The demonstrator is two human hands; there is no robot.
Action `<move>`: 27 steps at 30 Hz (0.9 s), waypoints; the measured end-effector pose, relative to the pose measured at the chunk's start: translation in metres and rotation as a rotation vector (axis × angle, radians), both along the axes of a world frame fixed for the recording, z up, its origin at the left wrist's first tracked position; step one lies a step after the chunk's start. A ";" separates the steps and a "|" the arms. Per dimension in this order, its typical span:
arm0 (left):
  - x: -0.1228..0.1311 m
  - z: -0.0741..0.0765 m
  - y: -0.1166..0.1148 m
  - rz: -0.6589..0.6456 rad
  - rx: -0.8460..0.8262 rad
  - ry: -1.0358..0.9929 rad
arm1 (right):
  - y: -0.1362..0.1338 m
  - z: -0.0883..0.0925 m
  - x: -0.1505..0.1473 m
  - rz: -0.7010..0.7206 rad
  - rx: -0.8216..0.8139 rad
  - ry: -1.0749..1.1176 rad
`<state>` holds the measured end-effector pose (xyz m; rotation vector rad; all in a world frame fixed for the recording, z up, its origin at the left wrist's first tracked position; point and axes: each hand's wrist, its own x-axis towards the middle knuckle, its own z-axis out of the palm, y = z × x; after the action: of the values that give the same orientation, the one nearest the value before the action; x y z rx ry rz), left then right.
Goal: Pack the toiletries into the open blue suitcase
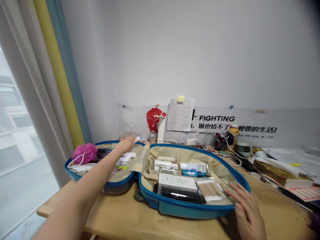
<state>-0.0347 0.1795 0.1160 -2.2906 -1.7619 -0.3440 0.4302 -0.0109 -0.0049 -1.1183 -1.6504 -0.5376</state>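
Observation:
A small suitcase with a blue rim (200, 206) and beige lining lies opened flat on the wooden table. Reaching over its left half, my left hand (126, 145) is closed on a small white item (136, 139) near the far rim; its kind is unclear. My right hand (246, 210) rests at the right half's near right rim, fingers stretched out and apart. Close to those fingers lies a pack of cotton swabs (211, 190). Beside it are a white box (177, 182), a black glossy item (178, 194), a blue bottle (193, 173) and white tubes (166, 164).
A purple bath puff (86, 153) sits at the left half's outer end. Behind the suitcase stand a small clear bottle (153, 136) and a white upright object (161, 130). Cables, a yellow bottle (233, 133), a green jar (242, 149) and papers (282, 160) crowd the right side.

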 end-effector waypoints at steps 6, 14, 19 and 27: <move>0.091 0.015 0.008 -0.147 -0.059 0.123 | -0.002 0.002 -0.003 0.005 0.028 -0.019; 0.160 -0.009 0.016 -0.174 -0.267 0.232 | -0.003 0.001 -0.002 0.009 -0.004 -0.002; 0.163 -0.017 0.017 -0.191 -0.341 0.197 | -0.003 0.002 -0.002 0.001 -0.002 -0.019; 0.149 0.003 -0.025 -0.309 -0.275 -0.087 | -0.004 0.003 0.000 -0.018 -0.037 -0.006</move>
<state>0.1145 0.1548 0.1193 -2.7921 -1.5749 -0.2717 0.4299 -0.0152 -0.0018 -1.1610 -1.6629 -0.5246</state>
